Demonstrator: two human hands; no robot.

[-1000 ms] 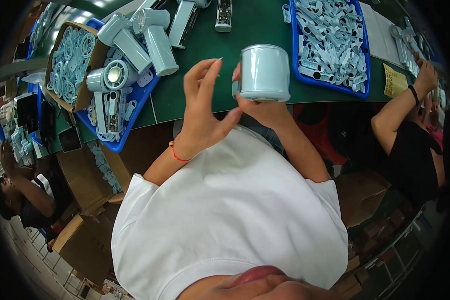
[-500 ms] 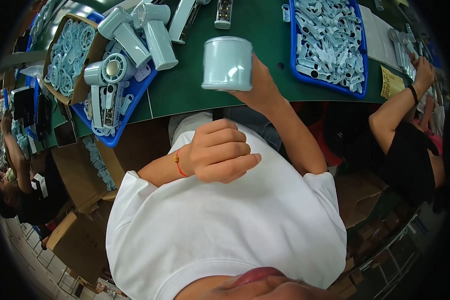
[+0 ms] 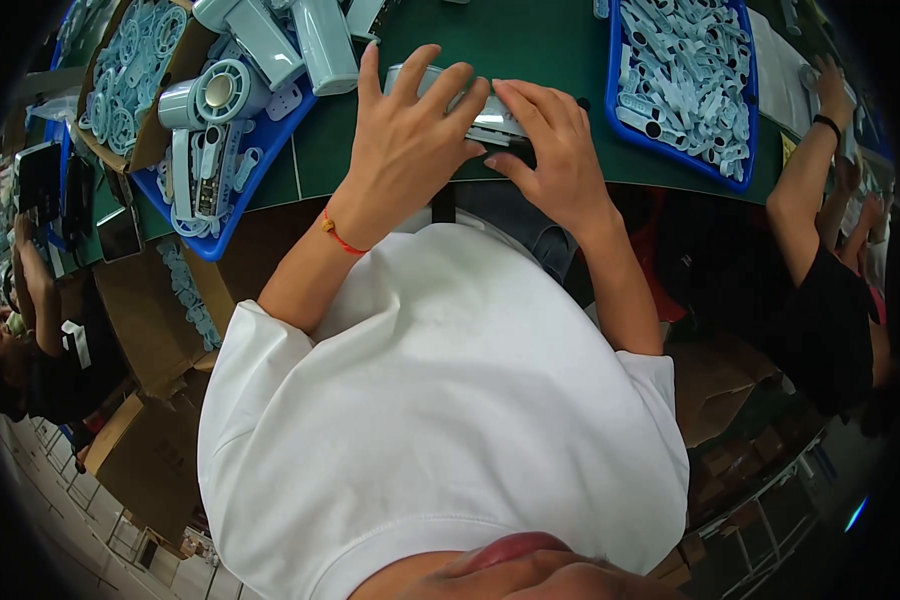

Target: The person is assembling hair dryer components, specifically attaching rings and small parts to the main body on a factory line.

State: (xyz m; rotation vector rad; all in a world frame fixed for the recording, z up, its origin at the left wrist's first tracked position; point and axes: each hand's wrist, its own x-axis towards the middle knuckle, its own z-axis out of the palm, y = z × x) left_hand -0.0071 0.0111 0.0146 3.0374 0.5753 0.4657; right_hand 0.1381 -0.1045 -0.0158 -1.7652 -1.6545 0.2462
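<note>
A glossy light-blue hair-dryer-like housing [image 3: 494, 124] lies at the near edge of the green table, partly covered by my hands. My left hand [image 3: 407, 140] is over its left side with the fingers stretched and spread. At the other end, my right hand [image 3: 560, 155] has its fingers curved over the housing and the thumb on the near side, gripping it. The underside of the housing is hidden.
To the left, a blue tray [image 3: 232, 215] holds light-blue housings and small parts, beside a cardboard box [image 3: 167, 135] of ring-shaped parts. Another blue tray [image 3: 615, 85] at right is heaped with small pieces. A phone [image 3: 120, 235] lies at the left edge. People work on both sides.
My right hand has brought the housing down from its raised position toward the table edge. My left hand has moved from my chest up to the housing, its curled fingers now spread.
</note>
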